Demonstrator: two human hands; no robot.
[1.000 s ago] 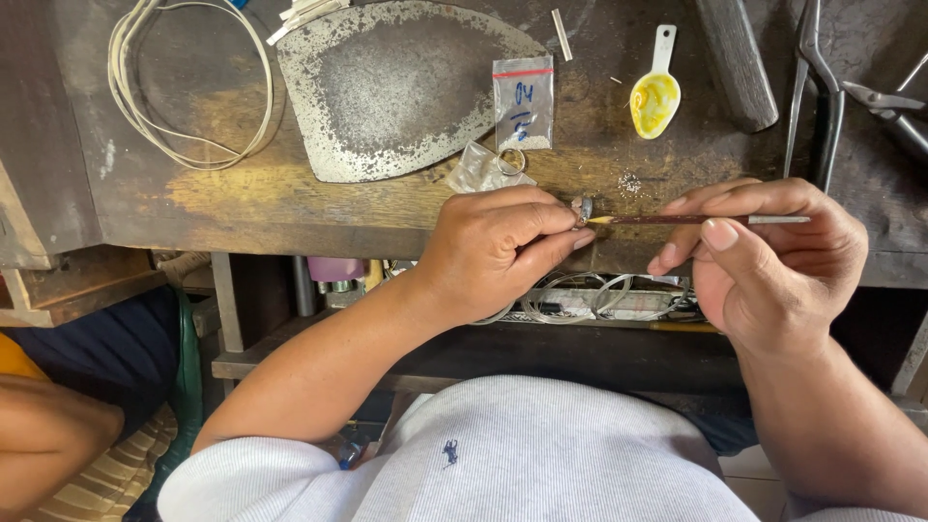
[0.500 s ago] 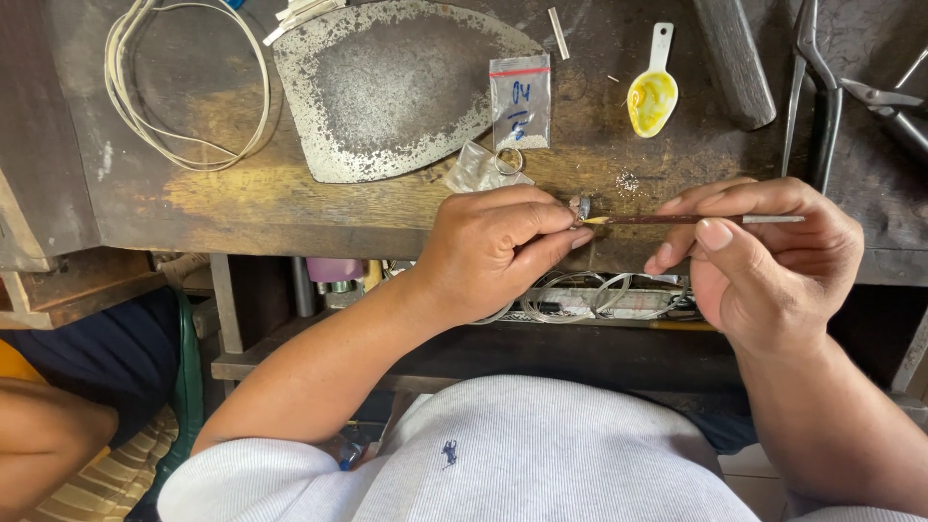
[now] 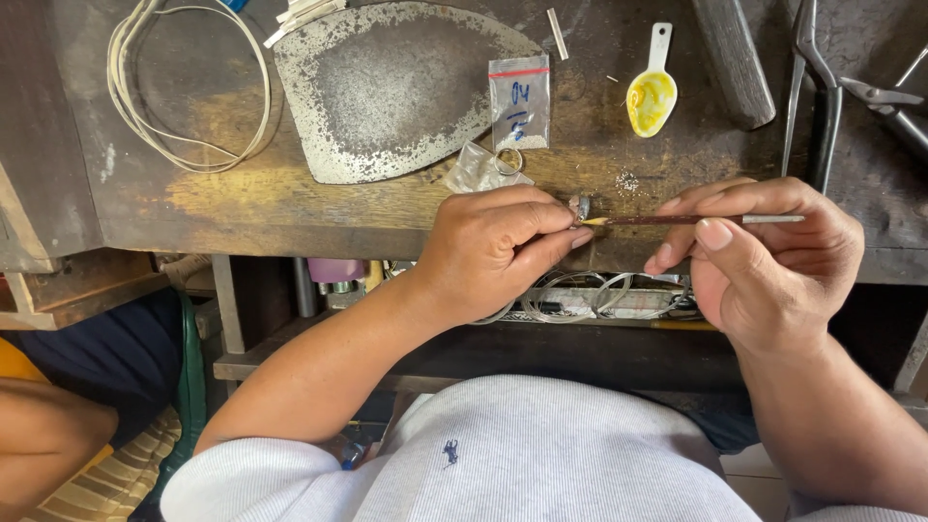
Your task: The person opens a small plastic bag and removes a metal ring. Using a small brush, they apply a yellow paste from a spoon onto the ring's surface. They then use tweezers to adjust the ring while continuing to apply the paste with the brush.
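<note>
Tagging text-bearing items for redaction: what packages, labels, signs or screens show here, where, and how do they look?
Small clear zip bag: flat on the wooden bench, right of the grey metal plate; rectangular, red seal strip, blue handwritten marks.
Crumpled clear plastic bag: just below it, beside a small ring, above the left hand; unmarked.
No signs or screens.

Thin brush (image 3: 677, 220) in right-hand grip: dark reddish-brown shaft, yellowish tip, silver end. Small piece (image 3: 581, 206) at left-hand grip: grey metal. Above grips: white spoon (image 3: 652, 89) w/ yellow paste; clear bag (image 3: 519, 101) w/ red strip, blue marks; speckled grey plate (image 3: 387, 87). Bench (image 3: 242, 198): dark brown wood, yellowish worn patch.
</note>
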